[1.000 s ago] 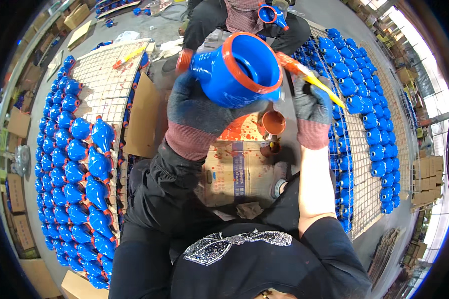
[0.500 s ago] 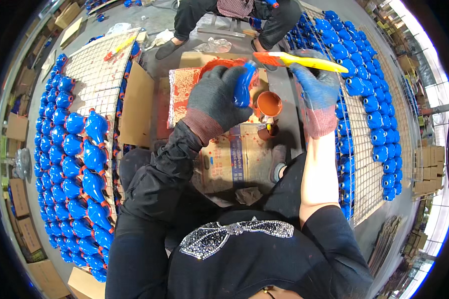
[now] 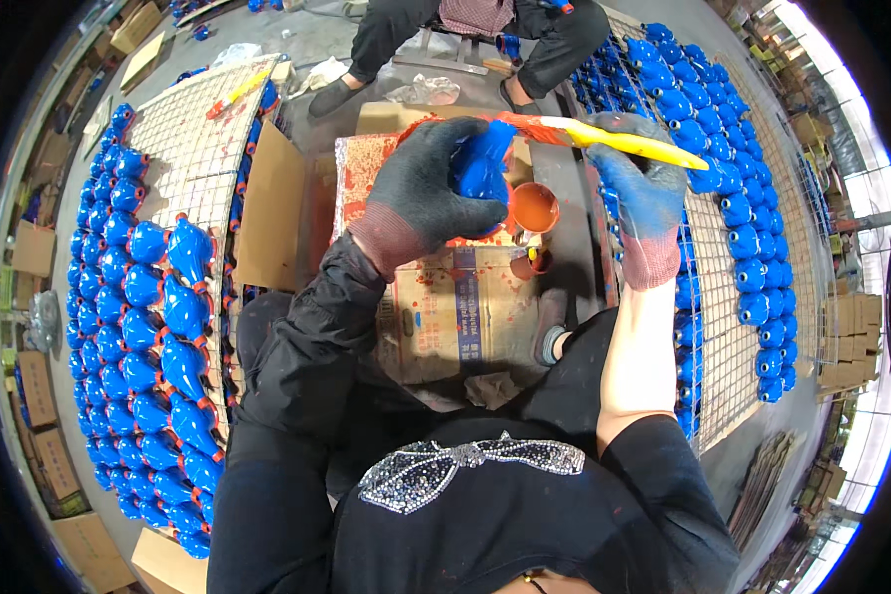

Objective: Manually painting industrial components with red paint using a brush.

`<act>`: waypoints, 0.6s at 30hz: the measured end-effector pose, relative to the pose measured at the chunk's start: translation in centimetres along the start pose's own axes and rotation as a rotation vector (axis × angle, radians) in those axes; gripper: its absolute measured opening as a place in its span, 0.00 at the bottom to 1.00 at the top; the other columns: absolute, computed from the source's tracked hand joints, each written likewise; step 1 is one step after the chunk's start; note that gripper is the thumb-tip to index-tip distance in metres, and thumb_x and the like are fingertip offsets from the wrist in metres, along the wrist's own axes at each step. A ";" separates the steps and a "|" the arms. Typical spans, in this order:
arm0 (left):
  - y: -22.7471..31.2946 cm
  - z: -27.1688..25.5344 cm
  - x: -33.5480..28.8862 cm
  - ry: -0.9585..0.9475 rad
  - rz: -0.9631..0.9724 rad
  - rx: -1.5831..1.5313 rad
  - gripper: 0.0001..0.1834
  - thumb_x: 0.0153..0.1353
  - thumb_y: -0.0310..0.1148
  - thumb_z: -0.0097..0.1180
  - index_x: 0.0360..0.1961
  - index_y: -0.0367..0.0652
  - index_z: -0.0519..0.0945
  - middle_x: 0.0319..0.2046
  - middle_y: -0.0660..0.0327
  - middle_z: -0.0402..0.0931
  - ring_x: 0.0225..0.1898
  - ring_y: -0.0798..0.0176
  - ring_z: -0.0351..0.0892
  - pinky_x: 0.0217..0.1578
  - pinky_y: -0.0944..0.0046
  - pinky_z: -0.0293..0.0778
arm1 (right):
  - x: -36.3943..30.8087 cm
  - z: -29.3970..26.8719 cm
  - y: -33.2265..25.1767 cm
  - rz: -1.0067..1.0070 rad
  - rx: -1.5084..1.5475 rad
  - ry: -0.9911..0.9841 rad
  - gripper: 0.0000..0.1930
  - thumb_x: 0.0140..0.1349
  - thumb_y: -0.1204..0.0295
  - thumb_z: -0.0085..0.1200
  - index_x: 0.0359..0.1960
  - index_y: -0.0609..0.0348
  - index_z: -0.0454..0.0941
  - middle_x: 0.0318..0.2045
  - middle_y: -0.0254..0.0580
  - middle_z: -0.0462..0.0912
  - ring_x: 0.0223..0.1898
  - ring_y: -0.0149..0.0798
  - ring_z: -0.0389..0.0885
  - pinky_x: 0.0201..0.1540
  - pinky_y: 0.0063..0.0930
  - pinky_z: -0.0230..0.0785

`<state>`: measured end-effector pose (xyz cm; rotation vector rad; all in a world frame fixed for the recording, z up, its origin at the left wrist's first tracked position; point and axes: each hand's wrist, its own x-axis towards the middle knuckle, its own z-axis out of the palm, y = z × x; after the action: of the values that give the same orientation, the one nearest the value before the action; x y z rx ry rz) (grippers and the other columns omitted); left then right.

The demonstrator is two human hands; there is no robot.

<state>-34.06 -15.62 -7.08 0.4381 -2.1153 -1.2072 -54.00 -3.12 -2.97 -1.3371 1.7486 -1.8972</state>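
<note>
My left hand [image 3: 421,183], in a dark glove with a reddish-brown cuff, is closed around a glossy blue metal part [image 3: 483,170] with a narrow neck at the top. In my gloved right hand [image 3: 642,188], its fingers smeared blue, is a paintbrush [image 3: 643,146] with a yellow handle. The brush's red, paint-loaded bristles point left and meet the upper end of the blue part; whether they press on it is hard to make out. Below the brush stands a round container [image 3: 536,206] of red-orange paint. Red spatters cover the pale padded sheet [image 3: 358,176] behind my left hand.
Rows of blue parts [image 3: 139,327] with red ends fill the wire rack [image 3: 193,148] on my left, where another brush [image 3: 238,94] lies. More blue parts [image 3: 752,238] line the right rack [image 3: 713,327]. Opposite sits another person [image 3: 396,40]. Cardboard [image 3: 436,317] covers the floor before me.
My left hand has turned the blue part, so its wider body now shows. My right hand has shifted slightly down and right, and the brush slopes more, bristles at the part's upper end.
</note>
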 end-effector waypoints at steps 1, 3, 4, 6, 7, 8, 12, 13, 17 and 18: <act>0.3 -0.1 0.1 -0.001 -0.099 -0.332 0.39 0.40 0.35 0.71 0.56 0.39 0.70 0.45 0.53 0.76 0.49 0.60 0.75 0.49 0.60 0.74 | 0.1 -0.2 0.2 -0.007 -0.002 -0.002 0.15 0.51 0.83 0.61 0.42 0.65 0.77 0.36 0.44 0.82 0.36 0.33 0.81 0.41 0.23 0.75; 1.3 -0.8 0.1 -0.016 -0.158 -0.445 0.38 0.42 0.33 0.71 0.57 0.38 0.69 0.47 0.55 0.74 0.51 0.64 0.73 0.50 0.64 0.74 | -0.1 -0.4 0.8 0.048 0.240 0.043 0.16 0.50 0.85 0.55 0.43 0.62 0.76 0.41 0.48 0.81 0.39 0.39 0.81 0.44 0.27 0.75; 1.3 -1.2 0.1 0.006 -0.231 -0.595 0.38 0.42 0.32 0.71 0.57 0.39 0.69 0.48 0.55 0.73 0.51 0.63 0.73 0.50 0.63 0.74 | -0.2 -0.2 1.3 0.028 0.361 0.032 0.16 0.50 0.83 0.55 0.43 0.63 0.74 0.41 0.49 0.81 0.42 0.42 0.81 0.47 0.31 0.74; 1.3 -1.5 0.0 0.036 -0.332 -0.854 0.35 0.47 0.32 0.67 0.57 0.39 0.69 0.51 0.54 0.71 0.51 0.59 0.74 0.51 0.60 0.74 | -0.3 0.4 2.0 0.124 0.618 0.047 0.15 0.49 0.83 0.55 0.41 0.64 0.73 0.42 0.51 0.79 0.46 0.45 0.79 0.52 0.34 0.72; 1.4 -1.3 0.1 0.031 -0.322 -0.861 0.35 0.47 0.32 0.67 0.57 0.39 0.69 0.51 0.54 0.71 0.51 0.59 0.74 0.51 0.60 0.74 | -0.1 0.4 2.4 0.138 0.738 0.016 0.14 0.49 0.84 0.54 0.40 0.65 0.73 0.43 0.51 0.79 0.48 0.46 0.78 0.53 0.36 0.72; 1.6 -1.1 0.1 0.019 -0.339 -1.091 0.32 0.51 0.35 0.64 0.58 0.39 0.69 0.52 0.54 0.71 0.51 0.58 0.74 0.52 0.60 0.74 | -0.5 0.6 2.8 0.164 0.847 0.085 0.14 0.49 0.84 0.52 0.40 0.65 0.73 0.43 0.52 0.78 0.48 0.48 0.77 0.55 0.41 0.72; 1.7 -1.0 -1.0 0.032 -0.392 -1.640 0.30 0.63 0.49 0.51 0.60 0.40 0.67 0.53 0.47 0.73 0.53 0.52 0.76 0.55 0.48 0.73 | -0.9 2.5 4.5 0.224 1.222 0.092 0.14 0.50 0.89 0.44 0.40 0.65 0.69 0.44 0.56 0.76 0.54 0.55 0.74 0.57 0.45 0.72; 1.9 -0.7 -1.2 0.045 -0.382 -1.823 0.30 0.64 0.49 0.50 0.60 0.40 0.67 0.51 0.46 0.74 0.52 0.53 0.77 0.52 0.50 0.76 | -1.0 2.8 4.5 0.236 1.244 0.063 0.15 0.50 0.90 0.43 0.40 0.64 0.69 0.44 0.55 0.76 0.54 0.54 0.74 0.59 0.45 0.71; 0.4 -0.2 -1.4 -0.173 -0.039 -1.481 0.26 0.63 0.39 0.55 0.58 0.39 0.67 0.49 0.46 0.75 0.49 0.54 0.79 0.44 0.57 0.81 | -1.7 4.2 5.7 0.295 1.322 0.115 0.15 0.51 0.90 0.43 0.41 0.65 0.70 0.45 0.54 0.76 0.54 0.51 0.74 0.60 0.45 0.69; 0.1 -0.1 -1.5 -0.136 -0.075 -1.470 0.26 0.60 0.33 0.58 0.58 0.38 0.67 0.48 0.47 0.75 0.46 0.55 0.80 0.42 0.59 0.82 | -1.8 4.5 5.7 0.323 1.321 0.127 0.15 0.52 0.90 0.43 0.41 0.66 0.70 0.45 0.54 0.76 0.54 0.50 0.74 0.60 0.45 0.69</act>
<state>-32.89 -14.72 -7.51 -0.2586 -0.8084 -2.4123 -51.96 -6.37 -9.43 -0.3879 0.3563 -2.1865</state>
